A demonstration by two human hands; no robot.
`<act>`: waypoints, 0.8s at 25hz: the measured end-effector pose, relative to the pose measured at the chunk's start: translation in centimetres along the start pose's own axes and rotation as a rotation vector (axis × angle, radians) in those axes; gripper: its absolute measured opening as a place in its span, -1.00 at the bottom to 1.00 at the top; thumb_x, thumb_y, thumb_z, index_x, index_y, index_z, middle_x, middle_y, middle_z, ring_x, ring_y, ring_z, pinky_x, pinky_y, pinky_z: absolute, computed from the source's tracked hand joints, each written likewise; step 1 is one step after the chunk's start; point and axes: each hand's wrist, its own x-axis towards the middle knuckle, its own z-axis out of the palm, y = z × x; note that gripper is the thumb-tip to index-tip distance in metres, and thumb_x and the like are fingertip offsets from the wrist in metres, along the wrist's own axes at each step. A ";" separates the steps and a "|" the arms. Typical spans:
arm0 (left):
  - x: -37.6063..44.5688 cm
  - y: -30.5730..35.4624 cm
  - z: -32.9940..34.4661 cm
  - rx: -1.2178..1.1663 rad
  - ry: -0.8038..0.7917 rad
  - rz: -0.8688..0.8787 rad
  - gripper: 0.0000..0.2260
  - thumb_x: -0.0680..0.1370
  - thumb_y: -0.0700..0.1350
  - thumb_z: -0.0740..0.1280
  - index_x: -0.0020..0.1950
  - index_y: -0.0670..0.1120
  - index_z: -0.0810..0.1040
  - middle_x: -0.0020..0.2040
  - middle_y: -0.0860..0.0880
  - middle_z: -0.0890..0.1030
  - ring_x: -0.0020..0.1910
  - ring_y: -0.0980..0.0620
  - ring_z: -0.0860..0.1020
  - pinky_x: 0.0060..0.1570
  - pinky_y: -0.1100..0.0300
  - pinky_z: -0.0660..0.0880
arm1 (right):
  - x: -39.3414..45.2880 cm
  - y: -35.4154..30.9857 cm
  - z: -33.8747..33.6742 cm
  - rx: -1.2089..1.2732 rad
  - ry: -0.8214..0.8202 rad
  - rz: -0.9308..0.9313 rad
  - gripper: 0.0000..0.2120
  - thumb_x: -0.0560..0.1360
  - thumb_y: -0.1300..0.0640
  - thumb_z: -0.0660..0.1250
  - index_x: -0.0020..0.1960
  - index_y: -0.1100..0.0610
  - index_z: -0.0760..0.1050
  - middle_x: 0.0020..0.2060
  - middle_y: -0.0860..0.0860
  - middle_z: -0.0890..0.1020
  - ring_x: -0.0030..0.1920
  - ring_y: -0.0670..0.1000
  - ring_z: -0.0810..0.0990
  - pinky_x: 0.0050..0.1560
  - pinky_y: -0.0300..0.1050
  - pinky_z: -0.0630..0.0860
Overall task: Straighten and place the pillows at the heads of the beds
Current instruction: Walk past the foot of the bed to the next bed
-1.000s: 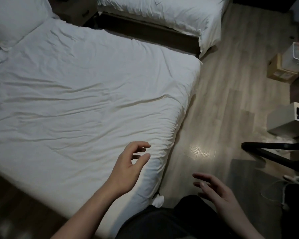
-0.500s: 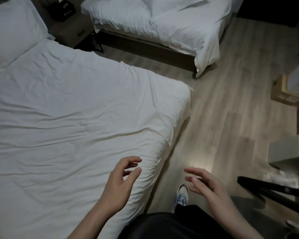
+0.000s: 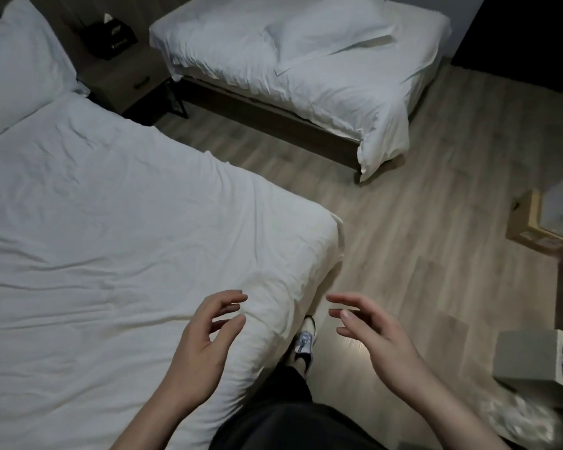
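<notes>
near white-sheeted bed (image 3: pixel 111 238): left, wrinkled | far white bed (image 3: pixel 355 102): white rectangular pillow (image 3: pixel 325 34) mid-mattress, askew | plump white pillow (image 3: pixel 17 60): near bed's head, far left | left hand (image 3: pixel 205 345), right hand (image 3: pixel 377 339): fingers spread, empty

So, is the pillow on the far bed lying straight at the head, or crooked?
Crooked. The pillow lies at an angle across the far bed, its corners turned away from the bed's edges, not squared against them.

Head-worn view, looking steeply down, near bed (image 3: pixel 111 238) close below
</notes>
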 end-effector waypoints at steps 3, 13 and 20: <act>7.5 1.6 2.6 -0.013 -0.059 0.006 -0.81 0.63 -0.03 0.33 0.23 0.14 0.60 0.28 0.18 0.61 0.30 0.18 0.56 0.18 0.29 0.44 | 3.8 -0.4 -3.1 0.005 0.063 0.048 -0.72 0.53 -0.19 0.33 0.21 -0.22 0.64 0.17 -0.11 0.71 0.26 -0.10 0.64 0.38 0.16 0.52; 30.6 10.3 11.4 0.031 -0.307 0.113 -0.76 0.62 -0.02 0.31 0.28 0.13 0.58 0.32 0.21 0.57 0.34 0.20 0.53 0.20 0.31 0.45 | 15.6 -2.9 -14.7 0.159 0.385 0.121 -0.63 0.43 -0.26 0.42 0.17 -0.15 0.68 0.08 0.00 0.75 0.21 -0.06 0.69 0.33 0.17 0.56; 42.1 12.9 19.1 0.056 -0.258 0.017 -0.75 0.68 -0.11 0.30 0.29 0.18 0.59 0.35 0.27 0.54 0.36 0.25 0.50 0.25 0.26 0.42 | 30.0 -7.5 -26.0 0.154 0.297 0.075 -0.51 0.43 -0.35 0.41 0.26 -0.13 0.64 0.09 -0.01 0.74 0.21 -0.05 0.68 0.39 0.15 0.53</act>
